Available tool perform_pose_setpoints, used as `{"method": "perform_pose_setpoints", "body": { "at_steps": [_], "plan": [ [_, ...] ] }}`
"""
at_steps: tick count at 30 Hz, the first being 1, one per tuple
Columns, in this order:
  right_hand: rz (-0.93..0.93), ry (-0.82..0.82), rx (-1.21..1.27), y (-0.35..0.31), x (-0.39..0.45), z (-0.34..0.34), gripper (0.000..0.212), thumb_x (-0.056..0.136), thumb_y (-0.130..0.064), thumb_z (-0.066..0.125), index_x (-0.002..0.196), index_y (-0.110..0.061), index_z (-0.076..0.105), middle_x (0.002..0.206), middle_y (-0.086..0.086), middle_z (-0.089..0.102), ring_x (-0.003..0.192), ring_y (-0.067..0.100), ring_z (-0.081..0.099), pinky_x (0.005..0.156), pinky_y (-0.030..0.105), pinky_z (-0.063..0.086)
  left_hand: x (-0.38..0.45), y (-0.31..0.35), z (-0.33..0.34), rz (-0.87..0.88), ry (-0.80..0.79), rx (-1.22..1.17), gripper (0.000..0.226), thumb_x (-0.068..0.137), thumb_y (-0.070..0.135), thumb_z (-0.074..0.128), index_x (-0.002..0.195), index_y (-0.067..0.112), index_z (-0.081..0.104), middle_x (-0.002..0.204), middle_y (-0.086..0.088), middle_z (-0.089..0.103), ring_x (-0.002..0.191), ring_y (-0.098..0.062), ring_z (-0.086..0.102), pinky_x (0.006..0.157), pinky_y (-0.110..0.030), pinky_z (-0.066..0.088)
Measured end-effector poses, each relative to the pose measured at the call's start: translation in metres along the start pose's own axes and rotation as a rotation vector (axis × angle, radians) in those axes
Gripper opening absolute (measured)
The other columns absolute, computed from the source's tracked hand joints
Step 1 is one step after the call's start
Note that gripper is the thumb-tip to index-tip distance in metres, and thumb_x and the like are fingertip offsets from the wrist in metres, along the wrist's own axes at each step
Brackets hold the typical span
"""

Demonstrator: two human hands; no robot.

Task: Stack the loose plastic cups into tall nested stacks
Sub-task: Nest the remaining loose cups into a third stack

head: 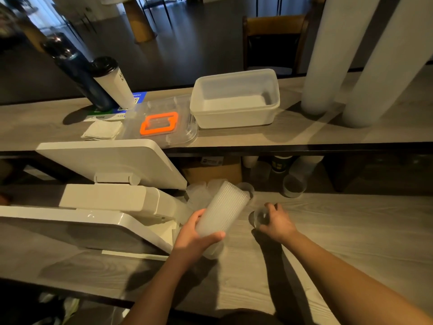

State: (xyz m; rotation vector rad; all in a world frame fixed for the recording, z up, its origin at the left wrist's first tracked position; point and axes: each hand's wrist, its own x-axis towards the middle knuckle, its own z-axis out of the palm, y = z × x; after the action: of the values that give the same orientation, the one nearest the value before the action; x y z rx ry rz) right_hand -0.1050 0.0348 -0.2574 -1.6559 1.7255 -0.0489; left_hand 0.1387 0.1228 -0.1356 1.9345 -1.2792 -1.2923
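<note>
My left hand (194,238) grips a nested stack of clear plastic cups (222,207), tilted with its open end pointing up and away over the lower wooden counter (339,231). To its right, my right hand (277,221) holds a single clear cup (260,218) low over the counter, fingers curled round it. More loose clear cups (199,193) lie behind the stack against the shelf. Another cup (293,186) stands further back to the right.
A white point-of-sale terminal (105,184) fills the left of the counter. On the upper shelf (304,134) stand a white tub (234,99), a clear lid with an orange frame (159,124), napkins (103,130), two tumblers (112,83) and two tall white cup stacks (339,52).
</note>
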Motion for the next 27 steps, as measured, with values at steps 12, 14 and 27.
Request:
{"method": "perform_pose_setpoints", "body": {
  "at_steps": [12, 14, 27],
  "plan": [
    [-0.047, 0.064, 1.052, -0.011, -0.049, -0.079, 0.035, 0.101, -0.042, 0.049, 0.127, -0.021, 0.059, 0.121, 0.007, 0.066, 0.104, 0.021, 0.064, 0.074, 0.028, 0.050, -0.010, -0.002, 0.012, 0.103, -0.026, 0.091, 0.086, 0.066, 0.042, 0.088, 0.138, 0.038, 0.042, 0.128, 0.011, 0.050, 0.111, -0.010, 0.053, 0.088, -0.029, 0.053],
    [-0.102, 0.017, 1.090, -0.014, -0.055, -0.088, 0.038, 0.101, -0.045, 0.047, 0.129, -0.022, 0.059, 0.120, 0.005, 0.069, 0.107, 0.021, 0.065, 0.077, 0.031, 0.050, -0.012, -0.001, 0.015, 0.116, -0.027, 0.100, 0.085, 0.067, 0.038, 0.089, 0.137, 0.038, 0.041, 0.128, 0.011, 0.049, 0.110, -0.009, 0.053, 0.084, -0.023, 0.053],
    [-0.298, -0.112, 0.738, -0.026, -0.079, -0.100, 0.046, 0.088, -0.044, 0.047, 0.133, -0.046, 0.052, 0.123, -0.014, 0.054, 0.108, 0.017, 0.054, 0.087, 0.037, 0.048, -0.024, -0.003, 0.020, 0.129, -0.082, 0.039, 0.089, 0.059, 0.037, 0.092, 0.136, 0.038, 0.047, 0.128, 0.011, 0.050, 0.111, -0.017, 0.055, 0.072, -0.027, 0.061]
  ]
}}
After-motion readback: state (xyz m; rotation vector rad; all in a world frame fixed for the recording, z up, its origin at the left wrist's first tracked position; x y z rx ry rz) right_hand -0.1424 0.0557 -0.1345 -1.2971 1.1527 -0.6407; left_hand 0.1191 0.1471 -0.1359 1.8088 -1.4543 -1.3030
